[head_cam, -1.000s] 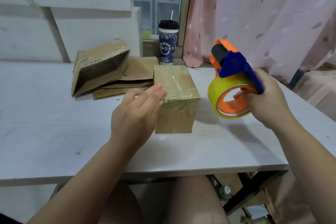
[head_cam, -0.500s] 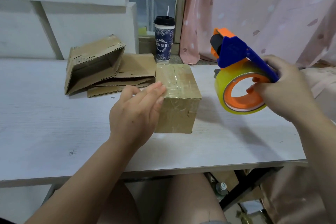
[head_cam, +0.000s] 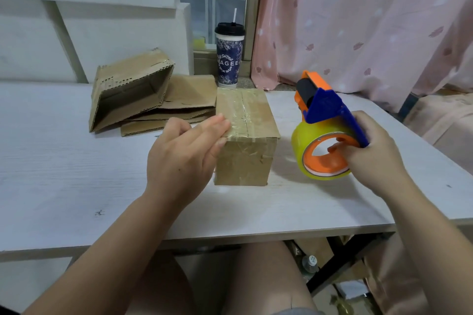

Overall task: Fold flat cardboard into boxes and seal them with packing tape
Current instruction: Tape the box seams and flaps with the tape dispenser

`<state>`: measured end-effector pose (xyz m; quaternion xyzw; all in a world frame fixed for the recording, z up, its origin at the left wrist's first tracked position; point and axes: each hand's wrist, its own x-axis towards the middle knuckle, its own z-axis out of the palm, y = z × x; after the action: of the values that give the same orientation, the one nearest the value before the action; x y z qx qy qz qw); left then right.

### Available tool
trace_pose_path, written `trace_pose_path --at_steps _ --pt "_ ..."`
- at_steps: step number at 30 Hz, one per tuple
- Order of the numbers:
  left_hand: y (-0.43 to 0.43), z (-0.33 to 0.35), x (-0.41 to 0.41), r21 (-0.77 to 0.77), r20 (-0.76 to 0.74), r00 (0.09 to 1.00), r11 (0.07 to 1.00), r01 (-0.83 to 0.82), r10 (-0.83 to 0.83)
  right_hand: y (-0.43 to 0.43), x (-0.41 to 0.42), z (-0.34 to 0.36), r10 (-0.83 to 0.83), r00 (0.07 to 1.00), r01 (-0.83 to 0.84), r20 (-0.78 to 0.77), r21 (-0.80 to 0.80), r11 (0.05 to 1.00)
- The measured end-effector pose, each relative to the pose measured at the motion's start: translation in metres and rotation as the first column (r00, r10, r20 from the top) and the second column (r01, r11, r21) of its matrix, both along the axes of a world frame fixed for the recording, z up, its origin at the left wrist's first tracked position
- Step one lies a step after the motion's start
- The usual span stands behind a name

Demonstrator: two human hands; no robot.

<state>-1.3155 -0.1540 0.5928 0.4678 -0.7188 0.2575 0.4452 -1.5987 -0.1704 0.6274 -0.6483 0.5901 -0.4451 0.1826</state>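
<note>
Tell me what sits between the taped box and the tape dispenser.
Nothing sits there. In the head view, only a bare strip of the white table shows between the taped box and the tape dispenser that the right hand grips.

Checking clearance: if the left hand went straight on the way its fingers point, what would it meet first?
The taped box: the left hand seems to touch its upper left edge with its fingertips, though depth is unclear.

On the one white table (head_cam: 64,174) stand one taped-shut brown cardboard box (head_cam: 245,161), one half-opened brown cardboard box (head_cam: 128,94) and at least two flat brown cardboard sheets (head_cam: 189,94). There is one blue patterned paper cup (head_cam: 229,59), and one orange-and-blue tape dispenser (head_cam: 322,107) with one yellowish tape roll (head_cam: 298,146).
</note>
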Motion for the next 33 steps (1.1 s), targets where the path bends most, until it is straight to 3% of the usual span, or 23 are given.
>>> trace_pose_path --at_steps 11,19,23,28,31,33 --pt "0.000 0.004 0.003 -0.018 0.115 0.993 1.000 -0.012 0.014 -0.005 0.011 -0.022 0.040 0.998 -0.040 0.047 -0.010 0.999" --pt "0.018 0.018 -0.021 0.179 0.117 0.983 0.970 -0.162 0.142 -0.003 0.032 -0.037 0.205 0.976 -0.206 0.071 0.017 0.978" --pt "0.016 0.023 -0.032 0.257 0.172 0.952 0.921 -0.293 0.255 -0.003 0.044 -0.039 0.291 0.956 -0.292 -0.043 0.002 0.957" --pt "0.015 0.025 -0.031 0.254 0.125 0.975 0.944 -0.213 0.186 -0.005 0.055 -0.025 0.326 0.943 -0.327 -0.072 0.006 0.945" --pt "0.017 0.026 -0.024 0.319 0.185 0.971 0.925 -0.205 0.151 -0.010 0.055 -0.008 0.276 0.945 -0.282 -0.177 -0.006 0.959" --pt "0.017 0.025 -0.020 0.341 0.228 0.966 0.919 -0.199 0.125 -0.011 0.057 -0.001 0.348 0.909 -0.346 -0.228 0.051 0.937"
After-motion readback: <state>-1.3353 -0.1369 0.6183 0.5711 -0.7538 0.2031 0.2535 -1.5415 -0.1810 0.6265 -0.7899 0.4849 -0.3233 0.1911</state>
